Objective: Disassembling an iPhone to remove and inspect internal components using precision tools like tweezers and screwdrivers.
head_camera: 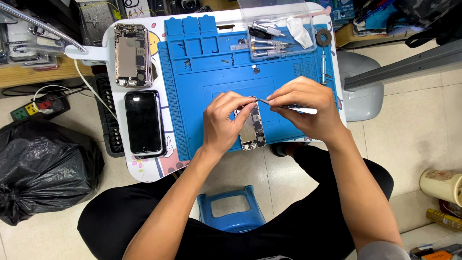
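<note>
While gripping, apparently tweezers (288, 107) in right hand (303, 108).

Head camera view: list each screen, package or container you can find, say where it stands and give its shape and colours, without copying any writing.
Phone screen: left of the blue mat, flat black rectangle, dark.
Clear plastic box: at the mat's top right, rectangular, see-through, holding metal tools.
Black bag: on the floor at left, bulging, glossy.
Cream cylinder: on the floor at right, lying on its side.
</note>
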